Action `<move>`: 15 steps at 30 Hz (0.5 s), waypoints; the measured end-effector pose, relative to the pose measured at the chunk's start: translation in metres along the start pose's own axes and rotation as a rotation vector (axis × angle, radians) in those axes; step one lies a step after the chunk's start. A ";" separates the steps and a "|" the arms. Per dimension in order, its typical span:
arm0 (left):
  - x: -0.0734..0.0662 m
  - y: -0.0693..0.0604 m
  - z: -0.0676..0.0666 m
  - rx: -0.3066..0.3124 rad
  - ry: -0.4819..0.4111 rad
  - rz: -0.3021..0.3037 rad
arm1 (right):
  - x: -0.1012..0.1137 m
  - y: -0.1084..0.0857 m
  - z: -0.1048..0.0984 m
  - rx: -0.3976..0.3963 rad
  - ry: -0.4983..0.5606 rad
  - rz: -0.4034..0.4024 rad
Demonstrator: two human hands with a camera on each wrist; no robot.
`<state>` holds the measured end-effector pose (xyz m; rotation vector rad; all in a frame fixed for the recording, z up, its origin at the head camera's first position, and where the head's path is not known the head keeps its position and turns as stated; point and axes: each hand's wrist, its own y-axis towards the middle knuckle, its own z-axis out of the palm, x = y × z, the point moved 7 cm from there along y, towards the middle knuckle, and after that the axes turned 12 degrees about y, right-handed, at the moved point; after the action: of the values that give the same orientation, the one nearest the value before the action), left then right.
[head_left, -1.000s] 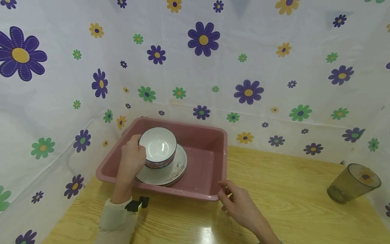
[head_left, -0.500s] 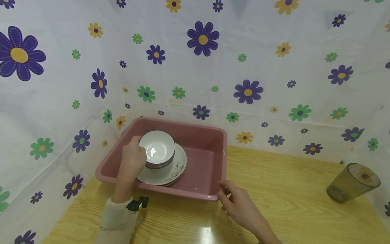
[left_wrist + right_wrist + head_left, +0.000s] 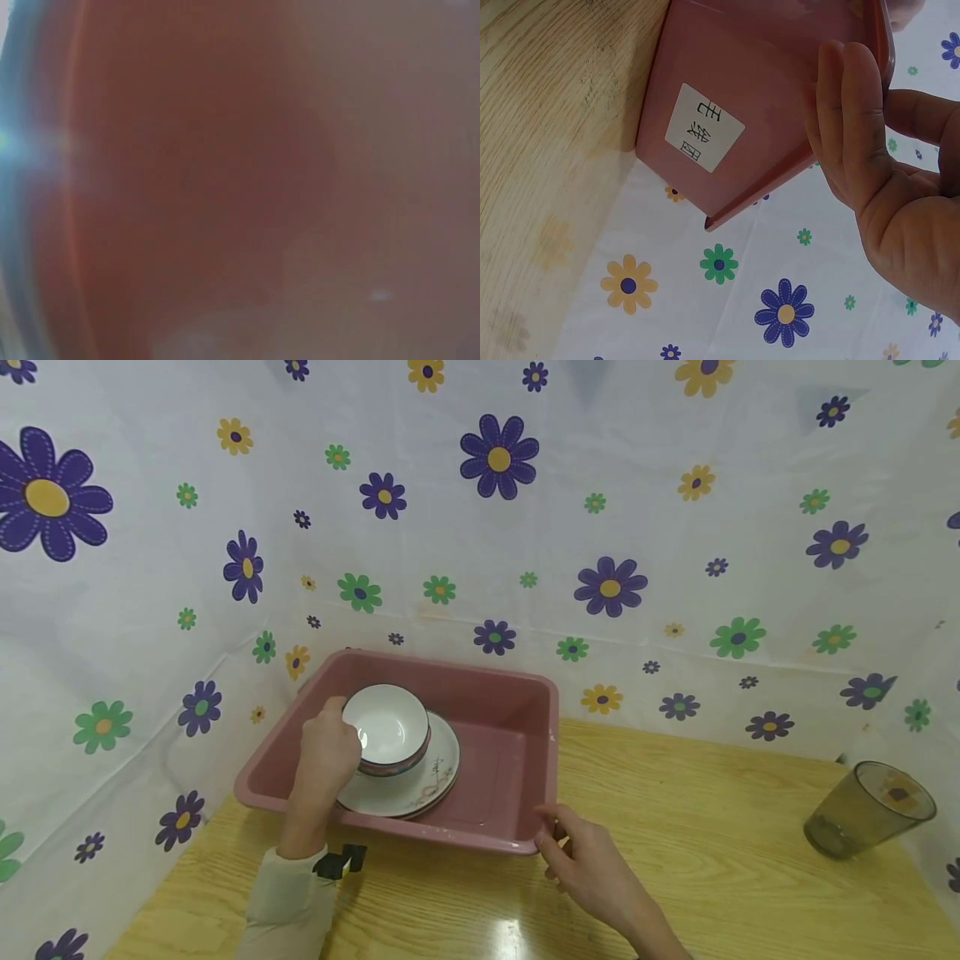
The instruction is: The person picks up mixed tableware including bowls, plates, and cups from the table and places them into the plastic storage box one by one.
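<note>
A white bowl (image 3: 386,722) with a dark rim and a patterned outside sits on pale plates (image 3: 420,789) with a floral print, inside a pink plastic tub (image 3: 491,835). I cannot tell if a second bowl is nested under it. My left hand (image 3: 328,747) grips the bowl's left rim; its fingertips are hidden. At the tub's near right corner, my right hand (image 3: 588,860) pinches the rim. The right wrist view shows that hand (image 3: 885,157) with straight fingers along the tub's outside wall and the thumb across the rim. Only a blurred reddish surface (image 3: 202,172) fills the left wrist view.
A smoky drinking glass (image 3: 866,814) is on the wooden table (image 3: 697,827) at the far right. White cloth with flowers (image 3: 660,527) hangs behind and beside the table. A white label with writing (image 3: 705,127) is stuck on the tub's outside.
My left hand has lowered the bowl slightly onto the plates, and less of its patterned side shows. The right hand and the tub have stayed in place.
</note>
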<state>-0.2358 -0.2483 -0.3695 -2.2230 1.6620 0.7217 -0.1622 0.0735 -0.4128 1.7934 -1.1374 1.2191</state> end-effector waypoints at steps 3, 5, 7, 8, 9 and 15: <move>0.000 0.001 0.001 0.002 0.013 0.000 | 0.000 0.000 0.000 0.001 0.001 -0.005; 0.000 0.002 0.002 0.005 0.024 -0.002 | 0.001 0.000 0.000 0.002 0.002 -0.010; -0.001 0.002 0.003 0.007 0.036 -0.006 | 0.001 0.000 -0.001 0.002 0.002 -0.013; -0.001 0.002 0.003 0.008 0.042 -0.007 | 0.001 0.000 -0.001 0.002 0.001 -0.015; -0.001 0.002 0.003 0.008 0.049 -0.008 | 0.001 0.000 -0.001 0.002 0.002 -0.015; -0.001 0.001 0.006 0.018 0.089 -0.023 | -0.001 0.000 -0.001 0.001 0.005 -0.007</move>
<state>-0.2381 -0.2445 -0.3733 -2.2886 1.6742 0.6073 -0.1628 0.0743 -0.4131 1.7928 -1.1265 1.2195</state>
